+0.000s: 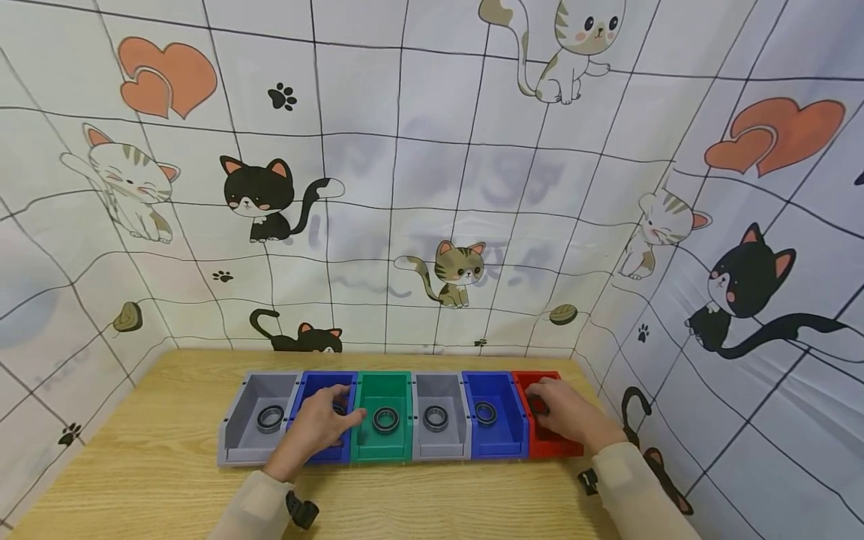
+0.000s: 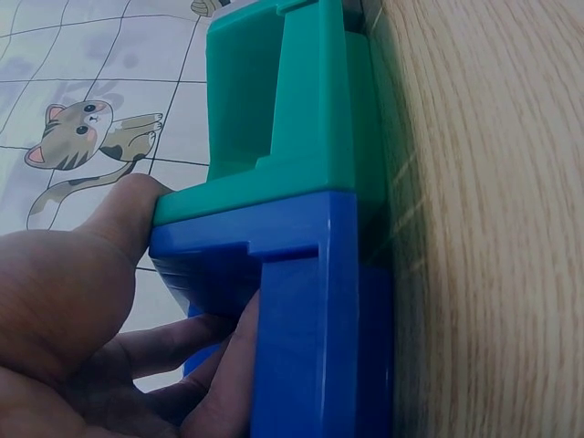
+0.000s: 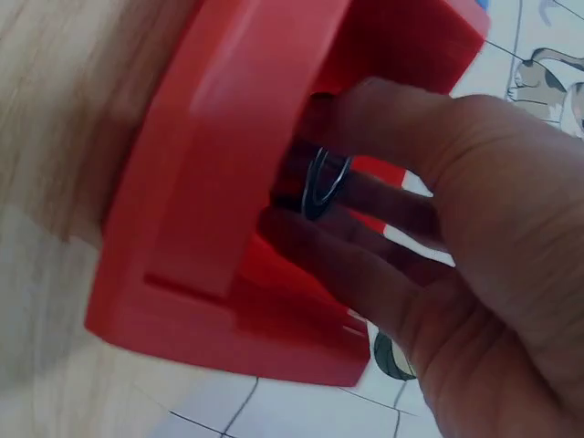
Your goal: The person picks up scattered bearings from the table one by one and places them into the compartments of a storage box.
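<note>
In the head view my left hand (image 1: 322, 421) reaches into the left blue bin (image 1: 328, 381), fingers down inside. A bearing (image 1: 340, 409) there is partly hidden by this hand. The left wrist view shows the thumb against the outer edge of the green bin (image 2: 315, 119), apart from the fingers; no bearing shows there. At the far right my right hand (image 1: 563, 411) is in the red bin (image 1: 556, 448). Its thumb and fingers pinch a ring-shaped bearing (image 3: 326, 182) on either side, seen in the right wrist view.
Other bearings lie singly in the left grey bin (image 1: 241, 435), the green bin, the second grey bin (image 1: 439, 450) and the right blue bin (image 1: 496, 448). The bins stand in a joined row on a wooden table (image 1: 418, 502). Cat-printed cloth (image 1: 364, 172) hangs behind and beside it.
</note>
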`<state>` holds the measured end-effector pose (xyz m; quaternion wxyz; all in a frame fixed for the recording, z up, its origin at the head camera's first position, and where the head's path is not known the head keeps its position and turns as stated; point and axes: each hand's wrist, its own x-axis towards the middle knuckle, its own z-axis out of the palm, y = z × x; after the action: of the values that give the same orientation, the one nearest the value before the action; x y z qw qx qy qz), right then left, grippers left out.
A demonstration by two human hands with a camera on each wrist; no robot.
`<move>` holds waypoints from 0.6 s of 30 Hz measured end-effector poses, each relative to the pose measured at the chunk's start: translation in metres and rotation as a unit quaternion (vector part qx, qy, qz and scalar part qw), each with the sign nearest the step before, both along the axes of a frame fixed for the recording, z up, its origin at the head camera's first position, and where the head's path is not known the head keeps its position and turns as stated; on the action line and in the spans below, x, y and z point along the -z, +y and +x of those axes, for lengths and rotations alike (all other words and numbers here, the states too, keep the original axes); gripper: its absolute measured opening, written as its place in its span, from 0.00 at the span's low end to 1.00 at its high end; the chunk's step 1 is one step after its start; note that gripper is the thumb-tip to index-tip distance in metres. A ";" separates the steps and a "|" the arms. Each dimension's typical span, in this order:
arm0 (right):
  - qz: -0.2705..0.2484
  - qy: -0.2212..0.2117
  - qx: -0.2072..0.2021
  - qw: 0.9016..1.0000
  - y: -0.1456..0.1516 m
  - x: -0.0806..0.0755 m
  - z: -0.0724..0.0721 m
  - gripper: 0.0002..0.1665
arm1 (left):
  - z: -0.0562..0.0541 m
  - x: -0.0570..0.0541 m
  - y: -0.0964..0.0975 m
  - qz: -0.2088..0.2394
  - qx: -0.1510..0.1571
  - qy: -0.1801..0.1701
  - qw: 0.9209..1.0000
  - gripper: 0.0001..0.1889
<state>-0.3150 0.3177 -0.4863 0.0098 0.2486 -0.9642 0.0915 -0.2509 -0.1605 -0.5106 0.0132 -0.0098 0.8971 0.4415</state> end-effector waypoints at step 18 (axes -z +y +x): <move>0.012 -0.011 0.004 1.000 -0.006 0.014 -0.009 0.17 | 0.000 0.000 -0.001 -0.003 0.000 0.005 1.000 0.38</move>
<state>-0.3245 0.3113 -0.5007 -0.0031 0.2438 -0.9663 0.0822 -0.2510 -0.1610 -0.5109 0.0089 -0.0080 0.8983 0.4392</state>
